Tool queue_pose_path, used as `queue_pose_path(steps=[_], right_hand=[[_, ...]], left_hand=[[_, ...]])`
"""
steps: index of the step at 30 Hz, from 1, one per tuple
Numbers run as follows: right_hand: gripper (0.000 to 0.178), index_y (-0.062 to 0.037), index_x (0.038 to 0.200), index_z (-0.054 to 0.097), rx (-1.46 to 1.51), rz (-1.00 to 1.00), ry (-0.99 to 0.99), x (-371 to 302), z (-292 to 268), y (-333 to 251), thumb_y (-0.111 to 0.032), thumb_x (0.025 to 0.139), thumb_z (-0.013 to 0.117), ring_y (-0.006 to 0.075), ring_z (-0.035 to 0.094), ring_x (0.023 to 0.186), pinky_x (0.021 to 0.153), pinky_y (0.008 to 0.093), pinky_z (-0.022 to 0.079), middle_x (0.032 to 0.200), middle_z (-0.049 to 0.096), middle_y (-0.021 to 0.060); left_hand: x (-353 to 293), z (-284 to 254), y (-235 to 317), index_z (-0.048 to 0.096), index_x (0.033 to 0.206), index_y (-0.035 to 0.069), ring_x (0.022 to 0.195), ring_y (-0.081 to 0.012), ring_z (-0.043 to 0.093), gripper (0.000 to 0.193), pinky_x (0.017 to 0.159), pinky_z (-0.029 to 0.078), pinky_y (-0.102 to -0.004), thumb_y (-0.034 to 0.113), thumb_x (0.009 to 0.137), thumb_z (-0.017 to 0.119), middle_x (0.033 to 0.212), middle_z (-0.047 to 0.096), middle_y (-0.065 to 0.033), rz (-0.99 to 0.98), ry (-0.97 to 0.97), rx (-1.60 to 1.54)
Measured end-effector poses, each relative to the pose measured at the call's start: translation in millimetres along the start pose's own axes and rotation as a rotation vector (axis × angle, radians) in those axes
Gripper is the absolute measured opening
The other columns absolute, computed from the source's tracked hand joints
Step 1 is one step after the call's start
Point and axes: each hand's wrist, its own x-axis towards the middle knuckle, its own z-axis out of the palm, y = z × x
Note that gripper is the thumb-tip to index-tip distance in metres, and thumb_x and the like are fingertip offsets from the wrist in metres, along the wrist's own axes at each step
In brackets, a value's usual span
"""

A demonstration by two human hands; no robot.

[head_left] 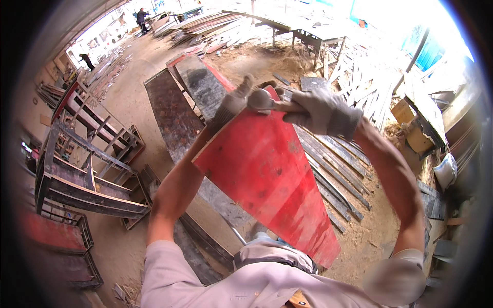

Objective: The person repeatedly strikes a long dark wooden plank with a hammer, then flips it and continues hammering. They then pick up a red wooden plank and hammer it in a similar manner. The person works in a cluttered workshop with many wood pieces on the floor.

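Note:
A red board, scuffed and dark-spotted, slants up from my waist to the far side of my hands. My left hand, in a grey work glove, holds the board's far left edge, with part of the fingers hidden. My right hand, also gloved, is closed around the handle of a hammer. The hammer's rounded head is over the board's far end, close to my left hand; whether it touches the board cannot be made out.
Dark panels lie beyond the red board. Long strips of wood cover the ground at right. Wooden frames are stacked at left. A workbench stands farther off amid sawdust and scrap. Two people are in the distance.

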Motion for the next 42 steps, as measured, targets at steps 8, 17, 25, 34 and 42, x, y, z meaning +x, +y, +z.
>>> queue_pose_path(steps=[8, 17, 25, 34, 42], right_hand=[[0.036, -0.0069, 0.129, 0.074, 0.241, 0.16, 0.586, 3, 140, 36, -0.001, 0.094, 0.072, 0.0228, 0.078, 0.101, 0.082, 0.0316, 0.06, 0.126, 0.077, 0.011], [0.034, -0.0057, 0.101, 0.067, 0.564, 0.319, 0.685, -42, 60, -25, -0.029, 0.087, 0.087, 0.0137, 0.067, 0.068, 0.063, 0.0338, 0.057, 0.082, 0.07, 0.0046], [0.044, 0.0019, 0.124, 0.063, 0.627, 0.493, 0.305, -93, 61, -59, -0.036, 0.102, 0.069, 0.0214, 0.07, 0.076, 0.07, 0.0389, 0.057, 0.092, 0.073, 0.0109], [0.05, -0.0091, 0.154, 0.05, 0.401, 0.236, 0.318, -81, 76, -48, -0.025, 0.107, 0.057, 0.0468, 0.07, 0.077, 0.067, 0.0502, 0.058, 0.118, 0.072, 0.0228], [0.041, 0.0035, 0.142, 0.059, 0.456, 0.239, 0.432, -81, 106, -59, -0.018, 0.107, 0.053, 0.0313, 0.069, 0.078, 0.074, 0.0366, 0.058, 0.133, 0.066, 0.0248]], left_hand=[[1, 44, -19, 0.059, 0.143, -0.001, 0.114, -0.0285, 0.07, 0.067, 0.1, 0.059, -0.0415, 0.054, 0.104, 0.061, 0.13, 0.07, -0.0179, -0.004, 0.653, 0.086], [-25, 54, -18, 0.06, 0.142, -0.001, 0.114, -0.0278, 0.07, 0.063, 0.099, 0.059, -0.0409, 0.05, 0.106, 0.061, 0.13, 0.07, -0.0171, -0.014, 0.697, 0.152], [-11, 50, 3, 0.06, 0.142, -0.001, 0.113, -0.0271, 0.07, 0.059, 0.099, 0.059, -0.0404, 0.046, 0.106, 0.06, 0.129, 0.07, -0.0163, -0.037, 0.681, 0.239], [-8, 55, 2, 0.061, 0.141, -0.001, 0.113, -0.0264, 0.07, 0.054, 0.098, 0.059, -0.0398, 0.042, 0.108, 0.059, 0.128, 0.071, -0.0154, -0.058, 0.687, 0.264], [-13, 52, -10, 0.062, 0.141, -0.001, 0.112, -0.0257, 0.07, 0.051, 0.098, 0.059, -0.0393, 0.038, 0.109, 0.058, 0.128, 0.071, -0.0146, -0.068, 0.708, 0.264]])
